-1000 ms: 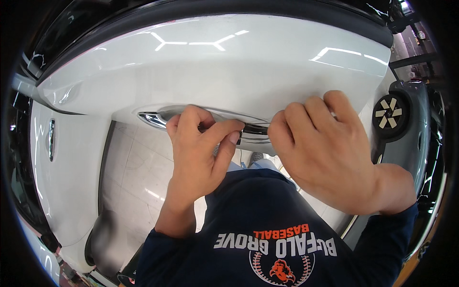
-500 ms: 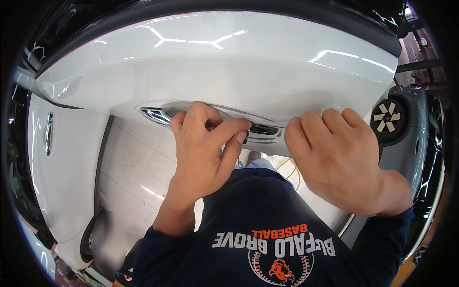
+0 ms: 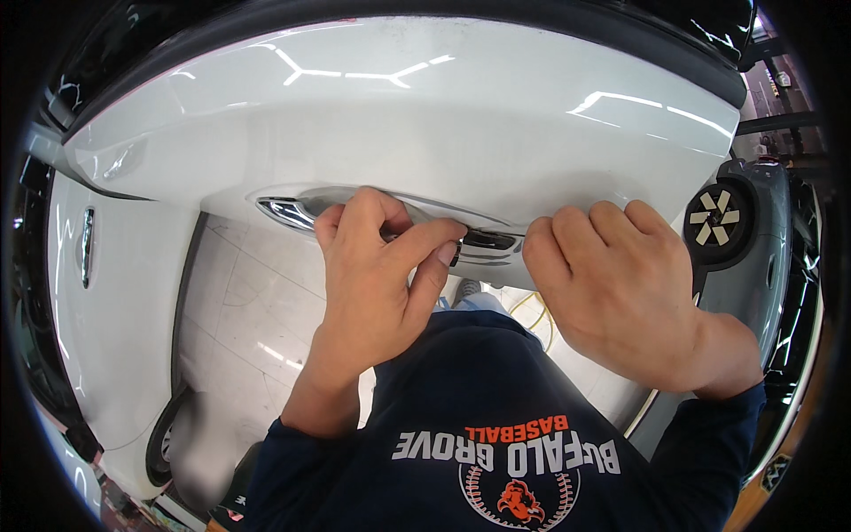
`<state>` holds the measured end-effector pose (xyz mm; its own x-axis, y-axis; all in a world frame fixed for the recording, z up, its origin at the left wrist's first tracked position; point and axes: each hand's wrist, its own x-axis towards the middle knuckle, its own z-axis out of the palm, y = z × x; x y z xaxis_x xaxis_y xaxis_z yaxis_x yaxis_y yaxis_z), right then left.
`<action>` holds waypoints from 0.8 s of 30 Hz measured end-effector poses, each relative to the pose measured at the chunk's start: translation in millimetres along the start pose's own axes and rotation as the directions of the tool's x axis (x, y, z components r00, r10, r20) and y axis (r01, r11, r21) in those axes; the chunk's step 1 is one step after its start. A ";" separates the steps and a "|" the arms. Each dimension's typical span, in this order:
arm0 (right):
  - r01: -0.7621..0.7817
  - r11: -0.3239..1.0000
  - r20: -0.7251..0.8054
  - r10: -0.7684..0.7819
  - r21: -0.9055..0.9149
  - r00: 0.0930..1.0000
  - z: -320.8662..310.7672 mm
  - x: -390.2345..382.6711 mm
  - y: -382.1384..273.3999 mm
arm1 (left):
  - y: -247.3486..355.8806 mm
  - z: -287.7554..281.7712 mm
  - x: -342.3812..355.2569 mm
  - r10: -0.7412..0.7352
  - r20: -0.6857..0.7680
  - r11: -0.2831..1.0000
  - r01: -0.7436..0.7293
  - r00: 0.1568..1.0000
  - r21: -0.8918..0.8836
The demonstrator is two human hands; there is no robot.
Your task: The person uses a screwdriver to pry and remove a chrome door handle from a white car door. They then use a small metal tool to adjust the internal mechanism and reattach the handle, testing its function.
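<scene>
Chrome door handle (image 3: pixel 287 212) beneath left grip (image 3: pixel 381 275)

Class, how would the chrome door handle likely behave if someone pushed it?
The chrome door handle probably feels stiff, judging by its smooth, solid-looking curve. Its mirror-bright finish may be slippery to touch. Being set against the white door, it seems unlikely to roll.

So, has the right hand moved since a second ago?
Yes: judged against the door, the right hand has shifted rightward, uncovering the right end of the dark slot.
</scene>
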<state>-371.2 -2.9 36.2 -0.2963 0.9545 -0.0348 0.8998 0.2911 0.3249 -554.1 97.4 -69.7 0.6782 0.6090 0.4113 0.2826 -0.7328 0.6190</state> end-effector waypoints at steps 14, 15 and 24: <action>-0.011 1.000 -0.165 0.013 0.013 0.986 1.0 -9.7 7.4 | 3.1 1.8 1.4 0.005 -0.028 1.000 -0.004 1.000 0.013; -0.012 1.000 -0.138 0.013 0.009 0.990 0.3 -12.2 9.0 | 4.9 0.8 1.5 -0.009 -0.022 1.000 0.010 1.000 0.014; -0.014 0.999 -0.026 0.015 0.050 1.000 2.8 -9.9 6.4 | 4.2 -0.9 1.2 -0.025 -0.009 1.000 0.025 1.000 0.002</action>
<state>-361.6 -10.3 36.0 -0.2908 0.9568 -0.0049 0.9188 0.2807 0.2775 -552.7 95.4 -66.0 0.6645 0.6301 0.4017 0.3011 -0.7178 0.6278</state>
